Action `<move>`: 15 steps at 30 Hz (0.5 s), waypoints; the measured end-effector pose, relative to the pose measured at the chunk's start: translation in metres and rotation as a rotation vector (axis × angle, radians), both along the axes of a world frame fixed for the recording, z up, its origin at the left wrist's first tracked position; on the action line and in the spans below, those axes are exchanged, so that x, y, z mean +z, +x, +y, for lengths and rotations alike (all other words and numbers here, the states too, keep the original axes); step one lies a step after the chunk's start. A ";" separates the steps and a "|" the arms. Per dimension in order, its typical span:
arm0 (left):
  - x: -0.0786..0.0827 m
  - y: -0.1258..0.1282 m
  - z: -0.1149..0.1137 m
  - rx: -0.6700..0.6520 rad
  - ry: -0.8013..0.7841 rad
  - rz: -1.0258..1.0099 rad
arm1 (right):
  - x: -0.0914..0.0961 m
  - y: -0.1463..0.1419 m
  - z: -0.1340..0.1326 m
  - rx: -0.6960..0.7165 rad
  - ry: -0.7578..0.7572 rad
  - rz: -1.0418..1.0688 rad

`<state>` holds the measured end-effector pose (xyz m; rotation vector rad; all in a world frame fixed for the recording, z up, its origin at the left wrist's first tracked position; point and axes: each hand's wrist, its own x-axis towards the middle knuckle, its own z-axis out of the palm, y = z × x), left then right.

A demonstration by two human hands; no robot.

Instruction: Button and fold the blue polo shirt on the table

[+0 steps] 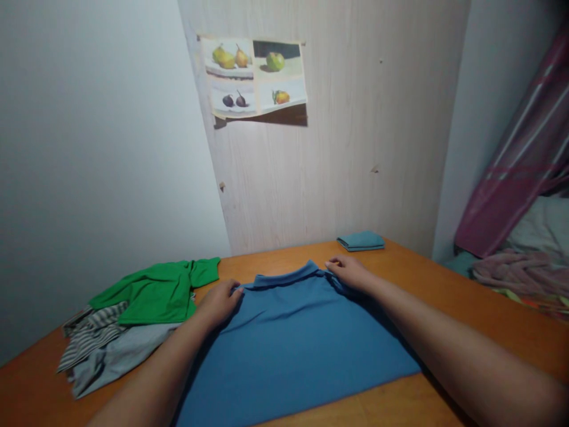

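A blue collared shirt point(293, 344) lies spread on the orange-brown table point(444, 296), its collar at the far end and its hem toward me. My left hand point(224, 299) pinches the shirt at the shoulder left of the collar. On the other side, my right hand point(349, 271) grips the right shoulder, fingers closed on the cloth. Wrinkles run across the fabric just below the collar. The sleeves are not clearly visible; they seem tucked under or hidden by my hands and forearms.
To the left lies a loose pile with a green shirt point(164, 293) over a striped garment point(95, 329) and a grey one point(120, 362). A folded teal cloth point(362, 240) sits at the table's back edge. Fruit pictures point(255, 77) hang on the wall; a pink curtain point(507, 172) hangs right.
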<state>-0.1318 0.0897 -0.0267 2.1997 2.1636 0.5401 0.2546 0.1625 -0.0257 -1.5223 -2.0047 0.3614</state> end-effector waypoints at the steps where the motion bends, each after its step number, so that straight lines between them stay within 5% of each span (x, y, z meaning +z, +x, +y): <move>1: -0.001 -0.005 -0.002 -0.004 -0.005 0.000 | 0.001 0.006 -0.002 0.062 -0.020 0.017; 6: -0.008 -0.024 -0.011 0.005 -0.035 0.019 | 0.005 0.026 -0.025 0.246 -0.186 0.027; 15: -0.008 -0.018 -0.006 0.029 -0.028 0.065 | -0.003 0.023 -0.022 0.127 -0.058 -0.282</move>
